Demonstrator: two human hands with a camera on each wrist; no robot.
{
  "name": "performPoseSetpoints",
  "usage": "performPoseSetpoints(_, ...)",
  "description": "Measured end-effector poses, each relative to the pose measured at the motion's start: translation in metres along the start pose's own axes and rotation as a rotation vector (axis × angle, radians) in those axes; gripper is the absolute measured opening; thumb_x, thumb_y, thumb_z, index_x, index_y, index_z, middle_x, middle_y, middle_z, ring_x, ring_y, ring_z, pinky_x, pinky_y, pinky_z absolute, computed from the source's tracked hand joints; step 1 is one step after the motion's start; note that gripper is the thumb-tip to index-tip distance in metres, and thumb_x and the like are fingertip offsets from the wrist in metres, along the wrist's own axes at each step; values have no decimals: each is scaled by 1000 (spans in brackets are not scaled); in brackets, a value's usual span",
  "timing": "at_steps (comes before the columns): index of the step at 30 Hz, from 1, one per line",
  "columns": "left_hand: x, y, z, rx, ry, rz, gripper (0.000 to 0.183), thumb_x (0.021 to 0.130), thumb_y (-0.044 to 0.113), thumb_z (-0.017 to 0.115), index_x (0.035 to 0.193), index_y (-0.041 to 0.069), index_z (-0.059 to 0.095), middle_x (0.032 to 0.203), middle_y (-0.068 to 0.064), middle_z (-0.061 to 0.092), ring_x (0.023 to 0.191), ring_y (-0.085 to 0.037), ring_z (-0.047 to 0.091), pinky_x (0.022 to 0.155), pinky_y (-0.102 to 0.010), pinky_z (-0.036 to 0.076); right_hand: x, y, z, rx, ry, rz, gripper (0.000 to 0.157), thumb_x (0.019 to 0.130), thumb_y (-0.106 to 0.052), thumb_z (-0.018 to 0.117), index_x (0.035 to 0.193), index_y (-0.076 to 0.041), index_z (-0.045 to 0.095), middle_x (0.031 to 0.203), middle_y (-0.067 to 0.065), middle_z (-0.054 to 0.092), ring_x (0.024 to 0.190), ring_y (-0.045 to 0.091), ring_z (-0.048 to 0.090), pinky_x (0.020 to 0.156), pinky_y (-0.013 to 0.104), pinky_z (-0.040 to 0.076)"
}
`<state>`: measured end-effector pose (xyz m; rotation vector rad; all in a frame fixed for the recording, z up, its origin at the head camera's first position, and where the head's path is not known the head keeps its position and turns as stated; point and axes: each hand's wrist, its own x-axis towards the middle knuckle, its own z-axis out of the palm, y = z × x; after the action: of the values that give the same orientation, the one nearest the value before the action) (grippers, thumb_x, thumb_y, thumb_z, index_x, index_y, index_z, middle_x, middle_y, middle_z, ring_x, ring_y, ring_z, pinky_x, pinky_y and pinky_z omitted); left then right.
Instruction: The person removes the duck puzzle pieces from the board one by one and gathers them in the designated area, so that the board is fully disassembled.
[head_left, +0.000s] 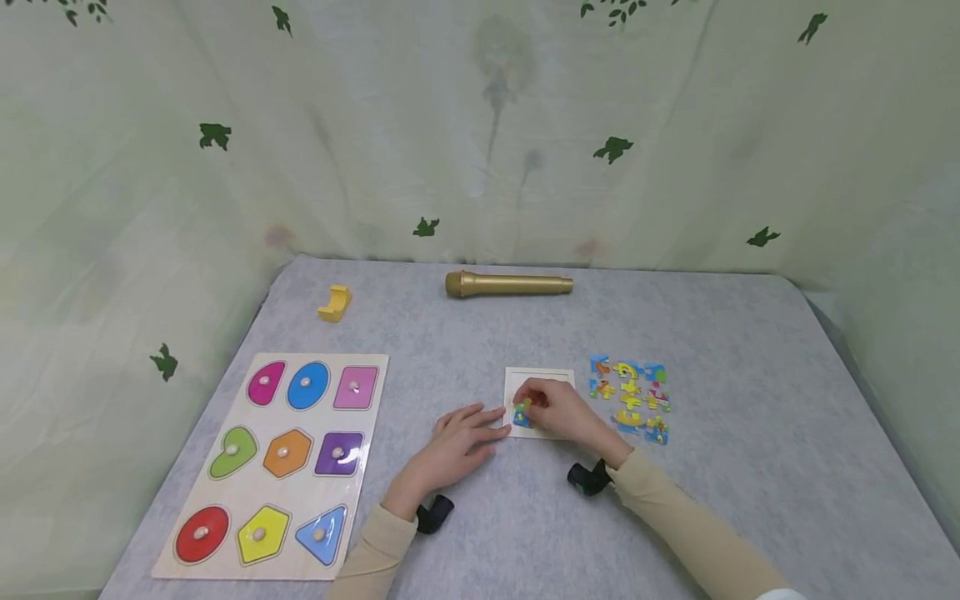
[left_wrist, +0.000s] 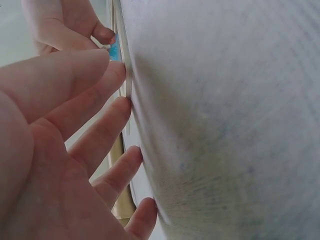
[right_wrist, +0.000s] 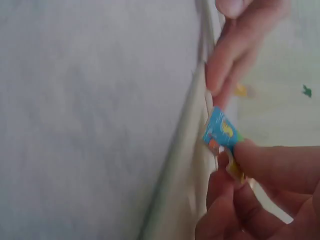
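My right hand (head_left: 558,408) pinches a blue, green and yellow jigsaw puzzle piece (right_wrist: 222,131) between thumb and fingers. The piece is over the lower left part of a small white puzzle frame (head_left: 537,372); in the right wrist view it stands tilted. My left hand (head_left: 459,446) lies with fingers spread at the frame's left side, its fingertips (left_wrist: 120,105) right at the frame's edge. Right of the frame lie several loose jigsaw pieces (head_left: 630,400) in blue and yellow, grouped in rough rows.
A wooden shape board (head_left: 281,533) with knobbed, coloured shapes lies on the left of the table (head_left: 750,375). Toward the back are a gold microphone (head_left: 510,285) and a yellow curved block (head_left: 335,303). A pale curtain with leaf prints (head_left: 420,125) hangs behind.
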<state>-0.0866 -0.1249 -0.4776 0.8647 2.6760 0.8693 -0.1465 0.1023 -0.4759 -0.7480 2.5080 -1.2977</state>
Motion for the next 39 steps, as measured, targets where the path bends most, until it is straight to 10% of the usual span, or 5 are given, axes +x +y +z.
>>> performPoseSetpoints(7, 2, 1, 0, -17, -8, -9, 36, 96, 13, 57, 131, 8, 60, 146, -7, 43, 137, -37, 27, 103, -61, 18, -14, 16, -38, 112, 20, 107, 9, 89, -2, 64, 98, -3, 63, 75, 3, 57, 63, 18, 51, 56, 26, 41)
performPoseSetpoints(17, -1, 1, -1, -51, 4, 1, 36, 96, 13, 57, 132, 6, 59, 146, -10, 42, 137, -37, 26, 103, -62, 16, -47, 45, -76, -10, 89, 146, 8, 90, -3, 63, 98, -1, 64, 93, 7, 61, 79, 19, 54, 70, 32, 46)
performPoseSetpoints(39, -4, -2, -1, -63, 6, -13, 36, 97, 14, 55, 132, 7, 59, 147, -9, 41, 138, -37, 25, 104, -62, 14, -48, 45, -68, -238, 34, 15, 12, 85, 5, 66, 89, -6, 68, 70, -8, 57, 67, 9, 51, 62, 27, 45)
